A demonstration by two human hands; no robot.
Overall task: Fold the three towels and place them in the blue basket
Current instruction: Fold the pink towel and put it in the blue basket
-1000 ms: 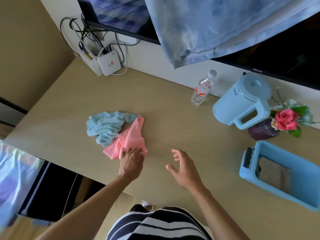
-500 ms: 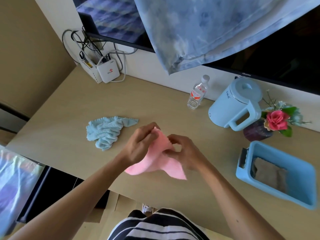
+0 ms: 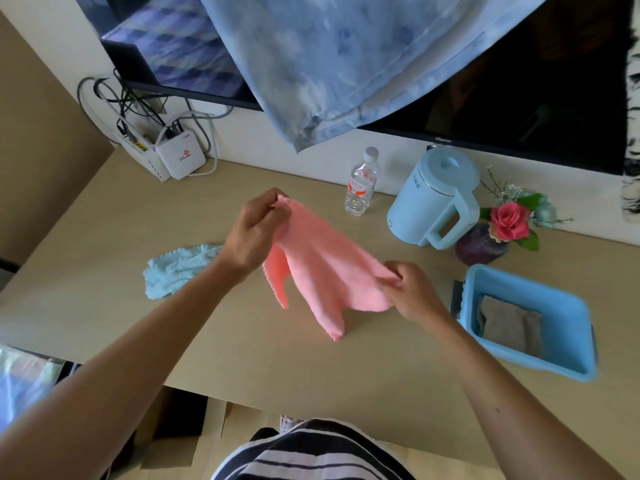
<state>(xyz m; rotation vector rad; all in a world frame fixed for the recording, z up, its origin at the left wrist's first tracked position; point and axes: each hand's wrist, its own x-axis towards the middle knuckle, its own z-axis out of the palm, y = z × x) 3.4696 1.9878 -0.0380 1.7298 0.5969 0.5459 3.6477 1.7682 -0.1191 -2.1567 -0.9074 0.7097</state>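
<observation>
Pink towel (image 3: 322, 271) pinched in both hands' fingers (image 3: 277, 211)

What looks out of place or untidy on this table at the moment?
The light blue towel lies crumpled near the table's left edge, not folded. The bottle and kettle stand upright; nothing is spilled.

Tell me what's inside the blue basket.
One folded grey-brown towel lies on the basket's floor. Nothing else shows; anything beneath the towel is covered.
</observation>
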